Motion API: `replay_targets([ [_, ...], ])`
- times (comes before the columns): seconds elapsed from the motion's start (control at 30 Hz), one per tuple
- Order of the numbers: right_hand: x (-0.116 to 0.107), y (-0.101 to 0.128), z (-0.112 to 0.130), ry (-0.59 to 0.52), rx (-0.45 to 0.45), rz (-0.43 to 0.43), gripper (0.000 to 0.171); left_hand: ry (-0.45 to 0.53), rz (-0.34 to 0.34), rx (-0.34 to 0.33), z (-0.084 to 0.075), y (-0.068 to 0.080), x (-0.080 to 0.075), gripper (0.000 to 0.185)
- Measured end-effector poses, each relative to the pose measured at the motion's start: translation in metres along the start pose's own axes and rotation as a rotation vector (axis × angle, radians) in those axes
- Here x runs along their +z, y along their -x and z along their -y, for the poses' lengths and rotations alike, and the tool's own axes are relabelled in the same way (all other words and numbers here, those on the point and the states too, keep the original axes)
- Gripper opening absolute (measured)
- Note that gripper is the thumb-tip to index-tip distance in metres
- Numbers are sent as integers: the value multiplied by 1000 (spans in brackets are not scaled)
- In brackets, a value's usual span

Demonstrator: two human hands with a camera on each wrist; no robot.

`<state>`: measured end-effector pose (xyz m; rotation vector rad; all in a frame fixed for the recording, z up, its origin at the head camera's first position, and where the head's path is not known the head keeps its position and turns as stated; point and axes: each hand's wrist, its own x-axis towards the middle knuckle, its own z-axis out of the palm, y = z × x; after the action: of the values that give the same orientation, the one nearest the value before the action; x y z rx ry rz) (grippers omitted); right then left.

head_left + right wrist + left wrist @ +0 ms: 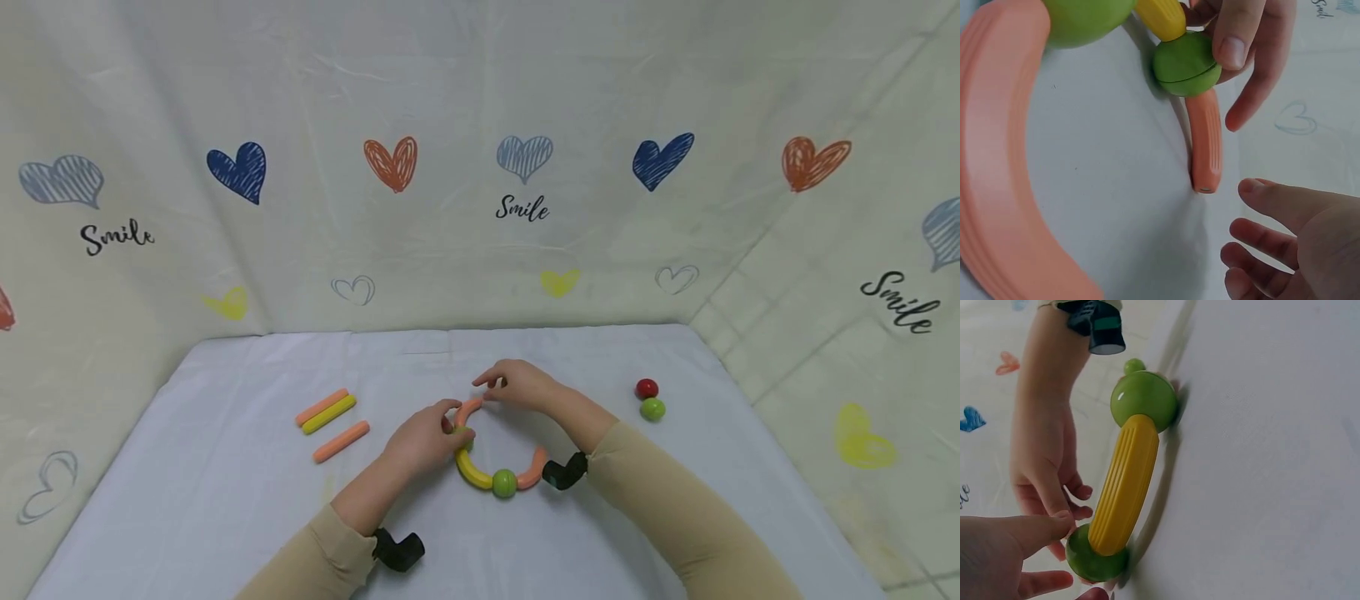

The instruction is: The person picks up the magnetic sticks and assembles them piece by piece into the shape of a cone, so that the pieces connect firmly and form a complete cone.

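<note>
A partial ring of toy pieces lies on the white table. My left hand [426,435] is at its left side, holding a green ball [1186,62] between thumb and fingers. A curved yellow rod [1125,487] joins that ball to a second green ball [505,483]. From the held ball, a curved orange rod [1205,140] extends to a free end. Beside that end is my right hand [521,385], fingers loosely bent and apart from the rod in the right wrist view. Another curved orange rod [534,468] is attached at the ring's right.
At left lie two straight orange rods [342,442] and a yellow rod [328,414]. A red ball [647,388] and a green ball [652,409] sit at the right. Behind the table hangs a cloth [450,242] printed with hearts. Dark cameras [399,551] are strapped to both wrists.
</note>
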<state>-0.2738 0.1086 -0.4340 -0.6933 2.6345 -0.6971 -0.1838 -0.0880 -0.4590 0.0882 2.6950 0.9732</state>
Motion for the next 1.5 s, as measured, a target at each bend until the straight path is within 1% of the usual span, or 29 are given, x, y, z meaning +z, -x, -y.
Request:
replay_targets([
  [0.2,-4,13,-13,-45,19,-55,28,-4,-38,9,1,-11,2,54],
  [0.37,-11,29,-25,-27,40,-97,31,-13,-51,15,2,-20,2,48],
  [0.6,-25,59,-49,-11,88,-171,32,-27,-42,25,1,-30,0,43],
  [0.7,-32,75,-61,0,119,-205,33,-27,-30,28,2,-33,0,42],
  [0.87,-42,105,-84,-11,166,-282,33,-21,-8,22,3,-39,0,41],
  [1.07,-47,138,-112,-48,221,-351,35,7,3,14,4,-42,0,40],
  [1.23,-49,160,-131,-37,232,-414,34,31,4,13,3,-42,-2,39],
  [1.33,-51,169,-141,-16,255,-442,35,46,7,13,2,-42,-2,39],
  [1.5,-53,177,-152,-16,304,-442,44,61,11,17,3,-42,-2,38],
])
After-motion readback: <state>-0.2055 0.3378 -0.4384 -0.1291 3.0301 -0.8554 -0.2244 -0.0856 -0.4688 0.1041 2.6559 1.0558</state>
